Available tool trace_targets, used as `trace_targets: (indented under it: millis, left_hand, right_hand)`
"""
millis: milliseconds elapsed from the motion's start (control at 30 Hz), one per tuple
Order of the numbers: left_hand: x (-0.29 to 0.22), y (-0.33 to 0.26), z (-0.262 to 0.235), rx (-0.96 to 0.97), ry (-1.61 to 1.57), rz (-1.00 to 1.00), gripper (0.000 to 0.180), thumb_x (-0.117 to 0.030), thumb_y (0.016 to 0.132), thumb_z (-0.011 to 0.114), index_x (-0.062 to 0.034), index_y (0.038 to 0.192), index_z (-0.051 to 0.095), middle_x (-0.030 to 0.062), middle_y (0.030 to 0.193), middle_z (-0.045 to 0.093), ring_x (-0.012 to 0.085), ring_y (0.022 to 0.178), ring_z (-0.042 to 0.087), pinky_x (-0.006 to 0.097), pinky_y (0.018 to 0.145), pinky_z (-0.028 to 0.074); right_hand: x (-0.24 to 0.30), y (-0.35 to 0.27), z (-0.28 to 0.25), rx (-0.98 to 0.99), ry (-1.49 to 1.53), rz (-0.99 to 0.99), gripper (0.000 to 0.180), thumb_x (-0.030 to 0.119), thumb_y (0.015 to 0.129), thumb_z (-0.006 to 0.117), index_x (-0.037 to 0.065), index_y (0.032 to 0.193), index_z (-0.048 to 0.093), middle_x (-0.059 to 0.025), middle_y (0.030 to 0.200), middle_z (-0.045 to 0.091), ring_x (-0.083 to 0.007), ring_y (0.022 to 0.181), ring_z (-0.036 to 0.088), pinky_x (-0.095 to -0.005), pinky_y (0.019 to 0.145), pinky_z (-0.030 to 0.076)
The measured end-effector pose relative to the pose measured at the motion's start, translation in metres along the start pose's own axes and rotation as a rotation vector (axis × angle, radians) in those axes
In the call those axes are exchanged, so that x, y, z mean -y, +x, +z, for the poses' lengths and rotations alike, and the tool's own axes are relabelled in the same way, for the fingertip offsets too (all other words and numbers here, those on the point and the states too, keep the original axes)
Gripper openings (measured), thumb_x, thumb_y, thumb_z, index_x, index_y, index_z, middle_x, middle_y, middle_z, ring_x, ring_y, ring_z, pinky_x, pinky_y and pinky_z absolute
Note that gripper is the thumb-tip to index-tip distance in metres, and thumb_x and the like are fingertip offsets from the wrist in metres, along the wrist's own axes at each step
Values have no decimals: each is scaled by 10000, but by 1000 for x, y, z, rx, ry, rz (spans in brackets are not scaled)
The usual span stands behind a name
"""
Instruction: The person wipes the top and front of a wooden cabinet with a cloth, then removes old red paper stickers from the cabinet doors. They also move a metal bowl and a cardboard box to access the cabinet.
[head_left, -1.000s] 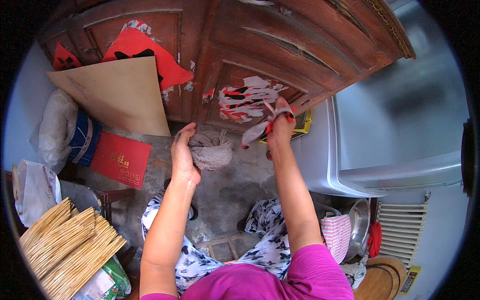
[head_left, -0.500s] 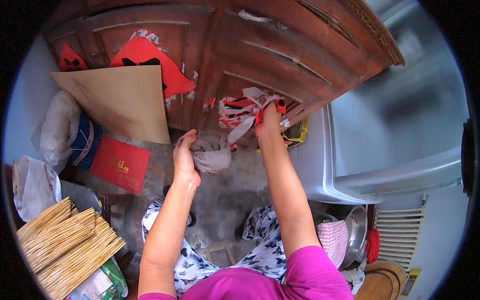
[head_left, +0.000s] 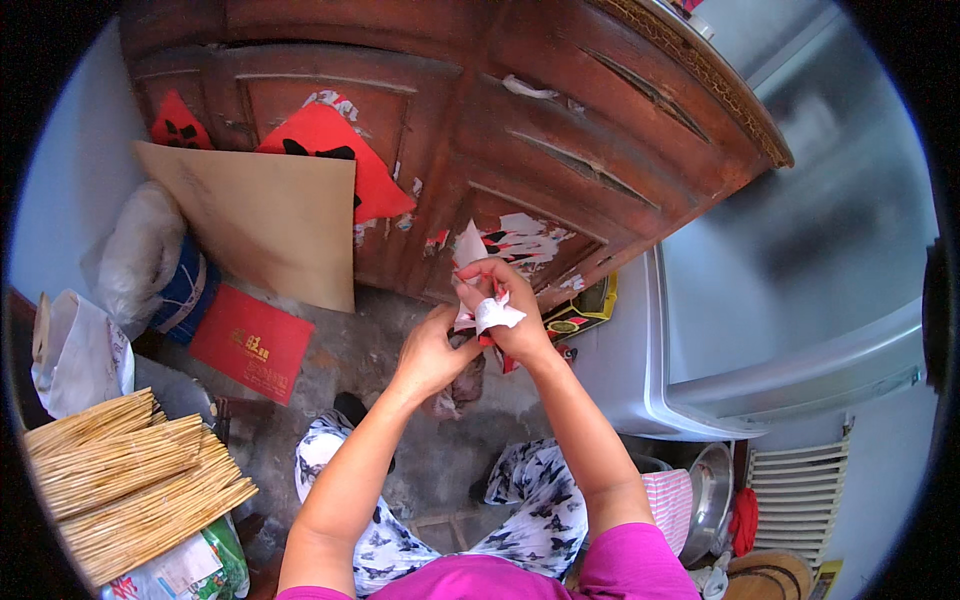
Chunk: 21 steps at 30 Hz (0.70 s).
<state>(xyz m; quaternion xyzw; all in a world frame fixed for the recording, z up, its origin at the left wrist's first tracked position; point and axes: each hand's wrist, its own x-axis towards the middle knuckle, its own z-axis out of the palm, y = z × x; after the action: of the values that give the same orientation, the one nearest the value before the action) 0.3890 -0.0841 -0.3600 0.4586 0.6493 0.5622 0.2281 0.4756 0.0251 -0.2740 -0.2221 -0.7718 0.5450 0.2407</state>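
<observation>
My right hand [head_left: 520, 325] is closed around torn red-and-white paper [head_left: 497, 314], with a white strip sticking up past the fingers. My left hand [head_left: 430, 352] is right beside it, fingers curled in against the paper. Below the two hands hangs a crumpled greyish cloth [head_left: 460, 390], which the left hand seems to grip; its upper part is hidden. Just beyond the hands, the reddish-brown wooden cabinet [head_left: 450, 130] has a lower door panel with white paper residue [head_left: 527, 240] and red and black scraps.
A tan board [head_left: 260, 225] leans on the cabinet at left, partly covering a red paper diamond [head_left: 345, 165]. A red card [head_left: 252, 345] and bundled stalks [head_left: 140, 480] are nearer me. A silver-grey appliance [head_left: 790, 260] stands at right, beside a yellow-and-black box [head_left: 590, 305].
My right hand has drawn back from the cabinet door with torn paper, leaving more white residue on the panel. My left hand has moved right to meet it, and the cloth hangs lower.
</observation>
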Motion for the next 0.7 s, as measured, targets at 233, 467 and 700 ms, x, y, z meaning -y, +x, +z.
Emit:
trace_targets:
  millis: [233, 467, 700]
  left_hand:
    - [-29, 0, -9, -151, -96, -205, 479, -203, 847, 755, -44, 1250, 552, 133, 1033, 705, 275, 996, 694, 384, 884, 521]
    - [-21, -2, -6, -285, -671, -75, 261, -54, 905, 622, -5, 1161, 612, 31, 967, 636, 104, 933, 582, 263, 871, 455]
    - [-34, -5, -35, -417, -240, -72, 230, -182, 926, 695, -1, 1064, 661, 53, 981, 668, 147, 949, 608, 310, 909, 475]
  right_hand:
    - [-19, -21, -13, -204, -224, -90, 328, 27, 899, 734, 56, 1200, 608, -1, 909, 532, -106, 825, 500, -246, 720, 416]
    - [-24, -41, -7, -228, 390, 37, 390, 59, 1040, 467, 22, 1429, 475, -185, 1310, 629, -243, 1130, 647, -381, 957, 538]
    - [-63, -45, -14, -518, 698, 320, 381, 400, 1072, 542, 89, 1290, 576, 3, 969, 623, -80, 694, 511, -249, 553, 371]
